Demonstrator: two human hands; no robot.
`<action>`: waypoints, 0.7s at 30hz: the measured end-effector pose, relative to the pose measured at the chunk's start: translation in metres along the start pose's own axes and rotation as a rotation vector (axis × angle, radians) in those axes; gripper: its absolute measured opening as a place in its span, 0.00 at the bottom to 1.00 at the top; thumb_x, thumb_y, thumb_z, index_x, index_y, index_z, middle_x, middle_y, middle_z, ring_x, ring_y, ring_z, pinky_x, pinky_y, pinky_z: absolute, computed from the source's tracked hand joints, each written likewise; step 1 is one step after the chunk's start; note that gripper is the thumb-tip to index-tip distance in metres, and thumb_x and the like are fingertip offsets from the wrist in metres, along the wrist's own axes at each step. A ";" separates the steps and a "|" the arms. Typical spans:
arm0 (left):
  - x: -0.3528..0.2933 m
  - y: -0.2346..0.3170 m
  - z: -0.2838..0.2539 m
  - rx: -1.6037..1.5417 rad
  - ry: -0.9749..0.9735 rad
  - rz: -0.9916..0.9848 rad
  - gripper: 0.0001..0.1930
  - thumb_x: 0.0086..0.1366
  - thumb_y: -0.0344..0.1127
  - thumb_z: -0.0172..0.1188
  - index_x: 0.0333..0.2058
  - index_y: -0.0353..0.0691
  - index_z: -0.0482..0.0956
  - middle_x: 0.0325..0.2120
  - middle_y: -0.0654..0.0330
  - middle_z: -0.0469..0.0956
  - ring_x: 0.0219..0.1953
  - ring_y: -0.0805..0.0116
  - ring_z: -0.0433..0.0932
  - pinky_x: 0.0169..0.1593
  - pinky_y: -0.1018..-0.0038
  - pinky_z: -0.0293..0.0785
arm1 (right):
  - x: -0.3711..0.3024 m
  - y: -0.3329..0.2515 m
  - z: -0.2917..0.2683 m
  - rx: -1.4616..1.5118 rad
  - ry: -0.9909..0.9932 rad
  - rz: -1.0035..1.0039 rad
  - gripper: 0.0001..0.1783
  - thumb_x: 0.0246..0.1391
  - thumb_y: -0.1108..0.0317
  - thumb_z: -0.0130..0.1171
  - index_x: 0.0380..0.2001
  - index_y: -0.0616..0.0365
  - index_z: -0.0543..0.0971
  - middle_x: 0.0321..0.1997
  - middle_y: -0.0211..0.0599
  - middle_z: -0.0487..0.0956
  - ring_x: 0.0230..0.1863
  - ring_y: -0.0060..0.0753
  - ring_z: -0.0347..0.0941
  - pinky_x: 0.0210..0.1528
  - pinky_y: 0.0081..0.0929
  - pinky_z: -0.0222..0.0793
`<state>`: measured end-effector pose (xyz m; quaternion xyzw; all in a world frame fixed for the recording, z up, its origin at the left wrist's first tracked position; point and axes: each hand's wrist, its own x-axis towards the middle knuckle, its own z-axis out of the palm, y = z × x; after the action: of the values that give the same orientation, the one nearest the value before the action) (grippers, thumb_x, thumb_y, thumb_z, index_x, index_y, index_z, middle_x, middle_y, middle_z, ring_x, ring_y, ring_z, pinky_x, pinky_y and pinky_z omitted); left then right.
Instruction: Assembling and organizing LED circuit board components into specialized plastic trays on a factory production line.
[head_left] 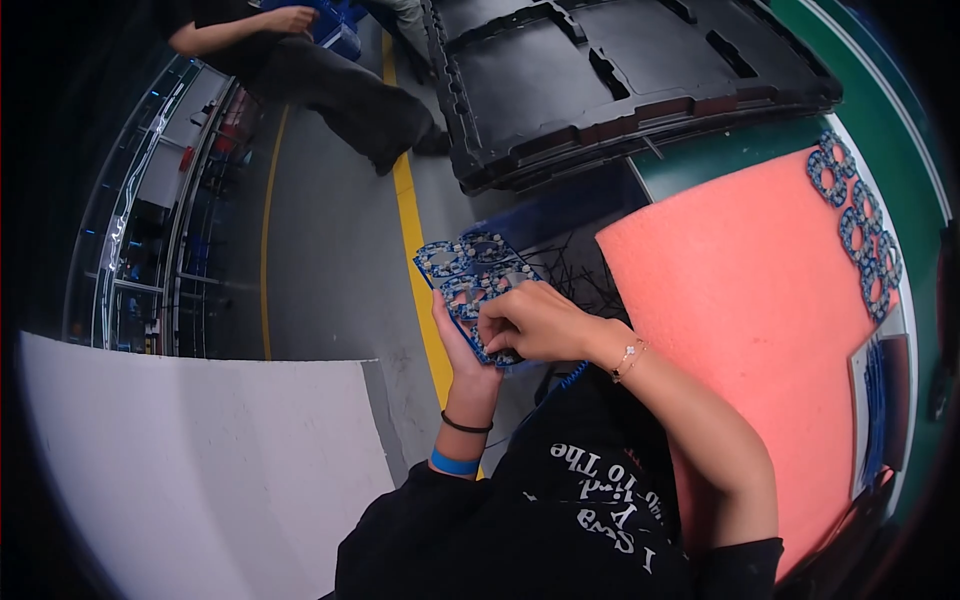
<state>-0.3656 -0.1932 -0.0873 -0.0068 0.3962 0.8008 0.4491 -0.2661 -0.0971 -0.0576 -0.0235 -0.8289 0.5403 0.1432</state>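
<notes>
A blue circuit board panel (447, 262) with several ring-shaped sections rests tilted in my left hand (462, 352), which grips it from underneath along its near left edge. My right hand (535, 320) is over the panel's near right part, fingers curled in a pinch with the tips at the board's surface. Whatever those fingertips pinch is too small or too covered to make out. Separate ring-shaped circuit boards (848, 232) lie in a cluster along the far right edge of a pink foam sheet (720, 290).
Stacked black plastic trays (600, 90) stand beyond the foam on a green-topped bench (720, 160). A white surface (200, 450) fills the near left. Another person in dark trousers (330, 95) is at the far left, beside a yellow floor line (405, 195). Dark strips lie below the panel.
</notes>
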 end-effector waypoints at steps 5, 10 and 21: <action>0.007 0.006 -0.018 -0.043 -0.125 -0.059 0.26 0.63 0.57 0.40 0.46 0.41 0.69 0.41 0.55 0.74 0.42 0.63 0.74 0.46 0.70 0.71 | 0.003 -0.001 -0.006 0.278 0.014 0.140 0.03 0.42 0.80 0.57 0.24 0.66 0.74 0.21 0.42 0.77 0.26 0.33 0.77 0.29 0.24 0.69; 0.003 0.008 -0.011 -0.036 -0.106 0.024 0.27 0.63 0.57 0.39 0.50 0.40 0.65 0.44 0.53 0.71 0.45 0.61 0.72 0.49 0.68 0.70 | 0.003 0.008 -0.017 -0.019 0.288 0.054 0.04 0.42 0.80 0.57 0.26 0.64 0.74 0.25 0.41 0.77 0.31 0.37 0.76 0.33 0.27 0.70; 0.008 0.013 -0.015 -0.113 -0.124 0.028 0.28 0.63 0.56 0.39 0.54 0.41 0.62 0.47 0.53 0.69 0.49 0.55 0.68 0.54 0.62 0.65 | -0.003 0.013 -0.008 -0.214 -0.020 0.035 0.07 0.37 0.74 0.63 0.24 0.59 0.76 0.31 0.37 0.74 0.35 0.41 0.73 0.38 0.31 0.68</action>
<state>-0.3847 -0.2011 -0.0927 0.0228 0.3221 0.8268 0.4606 -0.2626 -0.0846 -0.0672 -0.0479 -0.8826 0.4515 0.1221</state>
